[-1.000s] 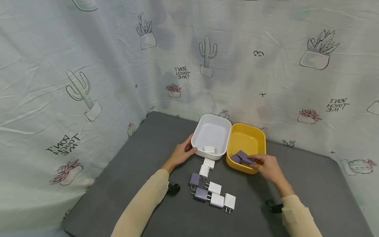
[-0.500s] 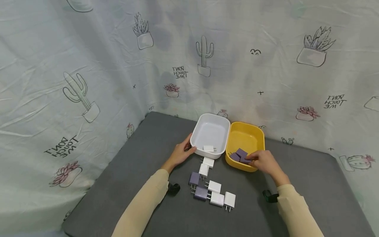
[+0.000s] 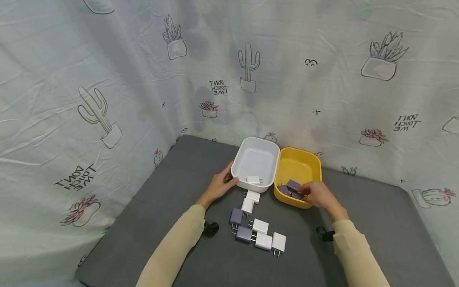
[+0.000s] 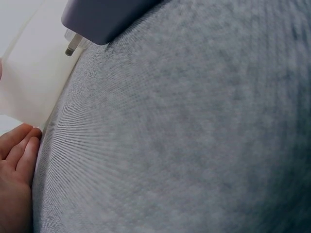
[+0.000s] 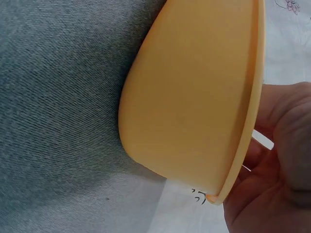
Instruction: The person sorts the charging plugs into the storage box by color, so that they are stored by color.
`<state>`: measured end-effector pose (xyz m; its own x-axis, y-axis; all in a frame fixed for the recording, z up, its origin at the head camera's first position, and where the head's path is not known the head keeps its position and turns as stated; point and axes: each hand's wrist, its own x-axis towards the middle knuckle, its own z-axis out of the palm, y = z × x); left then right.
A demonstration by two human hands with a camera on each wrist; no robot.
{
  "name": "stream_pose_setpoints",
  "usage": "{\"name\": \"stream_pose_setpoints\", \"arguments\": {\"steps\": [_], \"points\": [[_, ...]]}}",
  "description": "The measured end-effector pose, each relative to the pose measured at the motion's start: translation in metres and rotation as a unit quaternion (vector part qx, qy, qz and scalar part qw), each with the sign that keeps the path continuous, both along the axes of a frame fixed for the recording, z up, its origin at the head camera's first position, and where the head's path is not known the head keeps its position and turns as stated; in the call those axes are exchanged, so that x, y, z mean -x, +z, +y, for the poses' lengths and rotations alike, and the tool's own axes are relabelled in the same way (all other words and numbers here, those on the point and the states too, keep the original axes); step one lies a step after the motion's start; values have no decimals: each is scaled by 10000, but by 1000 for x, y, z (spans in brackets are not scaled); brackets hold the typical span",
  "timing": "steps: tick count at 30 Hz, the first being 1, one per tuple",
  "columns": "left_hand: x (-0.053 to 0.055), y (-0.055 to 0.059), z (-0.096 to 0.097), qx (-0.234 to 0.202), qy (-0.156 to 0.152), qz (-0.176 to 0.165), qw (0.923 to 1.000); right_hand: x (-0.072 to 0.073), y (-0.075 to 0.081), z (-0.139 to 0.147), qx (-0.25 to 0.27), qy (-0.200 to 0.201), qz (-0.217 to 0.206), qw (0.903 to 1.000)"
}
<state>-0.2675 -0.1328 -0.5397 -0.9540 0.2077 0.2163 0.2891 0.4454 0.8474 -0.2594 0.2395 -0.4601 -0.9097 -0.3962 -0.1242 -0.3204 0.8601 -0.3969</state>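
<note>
My left hand point(image 3: 219, 184) rests at the near left corner of the white container point(image 3: 255, 157), its thumb at the front and fingers along the side. In the left wrist view those fingers point(image 4: 22, 150) lie loosely against the wall's base. My right hand point(image 3: 320, 196) reaches over the near rim of the yellow container point(image 3: 301, 165), its fingertips at a tilted purple plug charger point(image 3: 294, 185) that it seems to pinch. Two more purple chargers point(image 3: 284, 190) lie beside it. In the right wrist view the yellow wall hides the fingertips.
One white charger point(image 3: 253, 180) lies inside the white container. Several white chargers point(image 3: 263, 241) and two purple chargers point(image 3: 244, 234) lie on the grey table point(image 3: 201, 263) in front. A printed curtain point(image 3: 287, 79) hangs behind the containers, which stand side by side.
My right hand has shifted slightly up and left inside the yellow container. The upper purple charger there is now tilted, more of its side showing. The left hand stays at the white container.
</note>
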Motion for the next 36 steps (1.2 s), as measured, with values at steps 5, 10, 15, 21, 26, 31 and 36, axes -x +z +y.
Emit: {"name": "stream_pose_setpoints", "arguments": {"steps": [5, 10, 15, 21, 26, 31, 36], "points": [[0, -1, 0, 12, -17, -36, 10000, -4, -4, 0, 136, -143, 122, 9997], [-2, -3, -1, -31, -15, 22, 10000, -10, -4, 0, 493, -313, 129, 9982], [-2, -3, -2, -27, 5, 25, 10000, -19, 0, -5, 926, -456, 766, 9917], [1, -2, -2, 11, 16, -19, 10000, -30, 5, -22, 1524, -370, 1551, 9754], [2, -1, -2, -7, 33, -1, 10000, -35, 7, -41, 1673, -30, 1630, 9723], [1, 1, -1, 19, 26, -40, 10000, -39, 2, -55, 1632, 104, 1786, 9702], [0, 1, 0, 48, 52, -66, 10000, -45, -2, -64, 1573, 250, 1937, 9681]]}}
